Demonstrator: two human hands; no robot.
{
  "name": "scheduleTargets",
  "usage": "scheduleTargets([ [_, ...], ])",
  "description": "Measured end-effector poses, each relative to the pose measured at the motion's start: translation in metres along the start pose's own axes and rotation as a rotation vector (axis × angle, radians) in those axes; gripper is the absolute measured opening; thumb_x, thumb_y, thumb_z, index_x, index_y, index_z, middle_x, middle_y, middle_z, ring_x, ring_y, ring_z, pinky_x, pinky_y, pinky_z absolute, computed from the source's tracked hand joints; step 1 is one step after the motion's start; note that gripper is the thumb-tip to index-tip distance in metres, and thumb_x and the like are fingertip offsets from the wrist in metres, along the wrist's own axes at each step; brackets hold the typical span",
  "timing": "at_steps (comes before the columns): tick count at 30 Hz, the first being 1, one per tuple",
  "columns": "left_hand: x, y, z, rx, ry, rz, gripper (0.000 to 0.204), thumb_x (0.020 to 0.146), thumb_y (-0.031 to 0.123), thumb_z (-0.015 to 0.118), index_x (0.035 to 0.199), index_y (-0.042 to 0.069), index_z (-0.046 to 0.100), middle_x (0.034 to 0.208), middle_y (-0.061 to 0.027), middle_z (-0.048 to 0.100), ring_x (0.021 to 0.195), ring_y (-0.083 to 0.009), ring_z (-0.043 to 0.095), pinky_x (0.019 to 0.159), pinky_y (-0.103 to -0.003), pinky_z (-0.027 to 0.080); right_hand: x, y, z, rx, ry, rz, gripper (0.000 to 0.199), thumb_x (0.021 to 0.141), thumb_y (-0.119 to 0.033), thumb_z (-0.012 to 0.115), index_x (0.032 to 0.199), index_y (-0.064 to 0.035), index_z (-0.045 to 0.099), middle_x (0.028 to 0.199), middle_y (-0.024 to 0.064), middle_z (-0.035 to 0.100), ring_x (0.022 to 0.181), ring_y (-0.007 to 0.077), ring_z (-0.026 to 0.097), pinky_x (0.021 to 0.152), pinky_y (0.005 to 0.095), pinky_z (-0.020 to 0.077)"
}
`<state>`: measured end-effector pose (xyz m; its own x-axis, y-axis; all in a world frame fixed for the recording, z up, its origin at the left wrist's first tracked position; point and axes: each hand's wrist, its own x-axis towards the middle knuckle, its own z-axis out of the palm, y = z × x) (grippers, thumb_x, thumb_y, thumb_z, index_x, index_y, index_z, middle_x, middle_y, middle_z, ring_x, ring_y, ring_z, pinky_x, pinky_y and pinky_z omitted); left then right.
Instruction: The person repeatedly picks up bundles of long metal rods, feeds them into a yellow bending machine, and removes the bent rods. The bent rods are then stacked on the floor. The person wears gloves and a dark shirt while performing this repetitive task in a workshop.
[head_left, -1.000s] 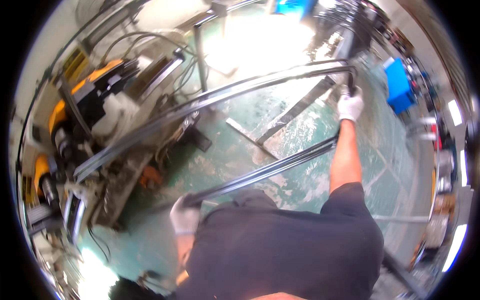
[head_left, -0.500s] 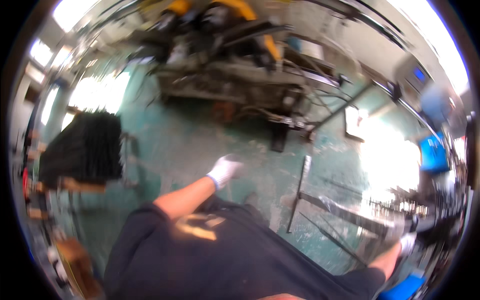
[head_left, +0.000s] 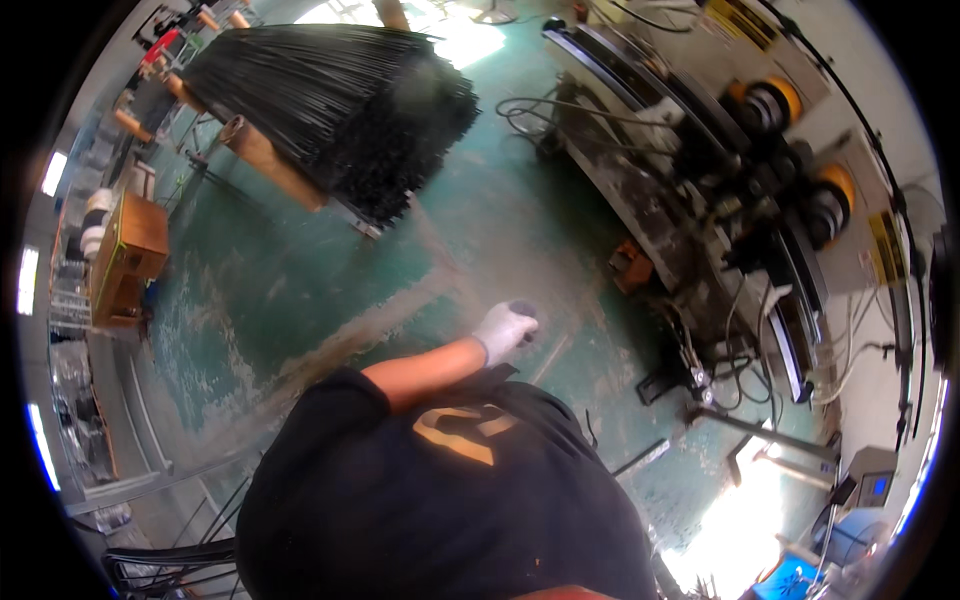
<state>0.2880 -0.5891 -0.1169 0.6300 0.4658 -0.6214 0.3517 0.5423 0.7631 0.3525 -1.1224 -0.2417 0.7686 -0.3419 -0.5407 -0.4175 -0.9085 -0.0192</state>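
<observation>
My left hand (head_left: 507, 332) is in a white work glove with dark grey on the finger side. It hangs in front of my dark shirt, above the green floor (head_left: 480, 255), its fingers curled in. Nothing sticks out of it, and it touches no object. My right hand is outside the picture. Ahead and to the left lies a big stack of long, thin black strips (head_left: 330, 85), their cut ends turned toward me. A brown cardboard tube (head_left: 270, 162) runs along the stack's near side.
A machine bench (head_left: 620, 185) with yellow-ringed rollers (head_left: 770, 102) and loose cables stands along the right. A small orange-brown block (head_left: 630, 266) is at its foot. A wooden cabinet (head_left: 140, 245) is at the far left. A grey control box (head_left: 868, 480) stands lower right.
My view has swung left: the black stack now lies ahead, and the machine has shifted to the right. My right hand, earlier at the lower right beside a metal frame, has left the picture.
</observation>
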Motion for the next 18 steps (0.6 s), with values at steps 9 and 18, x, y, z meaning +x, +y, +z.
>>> scheduleTargets([
  [9,-0.011,0.067,-0.275,-0.155,0.536,0.073,0.023,0.090,0.005,0.064,0.113,0.000,0.065,0.092,-0.0121,0.070,0.074,-0.0197,0.067,0.064,-0.033,0.056,-0.201,-0.584,-0.035,0.224,0.000,-1.182,0.051,0.088,-0.032,0.074,0.128,-0.0031,0.063,0.114,0.0223,0.072,0.107,0.0351,0.071,0.094,0.0425,0.0546],
  [18,-0.007,0.054,-0.356,-0.847,0.724,0.064,0.029,0.097,0.005,0.057,0.125,0.001,0.053,0.098,-0.0188,0.070,0.078,-0.0307,0.070,0.069,-0.044,0.059,-0.460,-0.907,0.013,0.099,0.034,-1.900,0.073,0.082,-0.046,0.081,0.130,0.0042,0.058,0.120,0.0265,0.068,0.113,0.0399,0.067,0.099,0.0456,0.0529],
])
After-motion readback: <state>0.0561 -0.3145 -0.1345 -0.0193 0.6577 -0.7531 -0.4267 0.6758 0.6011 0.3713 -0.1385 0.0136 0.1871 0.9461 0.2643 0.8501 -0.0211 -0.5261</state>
